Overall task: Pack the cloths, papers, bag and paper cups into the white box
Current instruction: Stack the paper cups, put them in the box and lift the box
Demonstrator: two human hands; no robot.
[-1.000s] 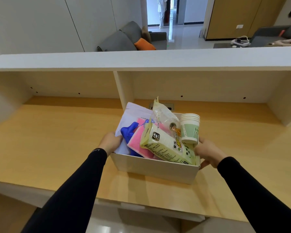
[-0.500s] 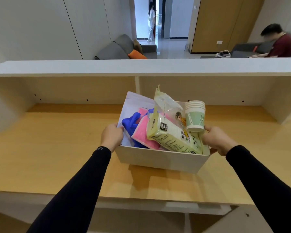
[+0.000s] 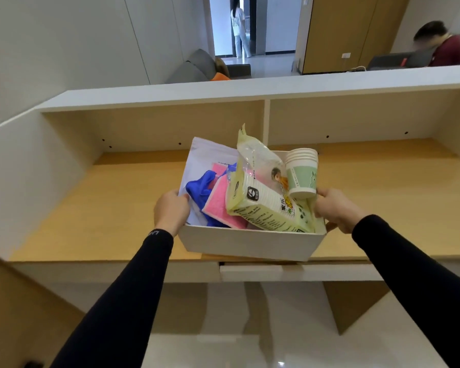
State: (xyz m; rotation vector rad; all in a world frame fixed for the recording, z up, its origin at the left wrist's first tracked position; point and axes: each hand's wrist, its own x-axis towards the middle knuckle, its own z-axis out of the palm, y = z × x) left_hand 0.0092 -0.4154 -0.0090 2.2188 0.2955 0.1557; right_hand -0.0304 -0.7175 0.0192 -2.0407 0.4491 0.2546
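Over the front edge of the long pale-wood bench (image 3: 104, 197) with its white shelf surround: a rectangular white box (image 3: 250, 243), gripped at both ends and tilted a little. At the box's left end, left hand (image 3: 171, 209) closed over the rim; at its right end, right hand (image 3: 335, 209) closed over the rim likewise. Black sleeves on both arms. Inside the box, against its far left wall, white sheets of paper (image 3: 207, 152). Toward the box's middle, a pale-green printed plastic bag (image 3: 263, 205), leaning, top poking above the rim. Left of the bag, a pink cloth (image 3: 219, 200) and a blue cloth (image 3: 198, 185). By the box's right end, a stack of green-and-white paper cups (image 3: 302, 172), upside down.
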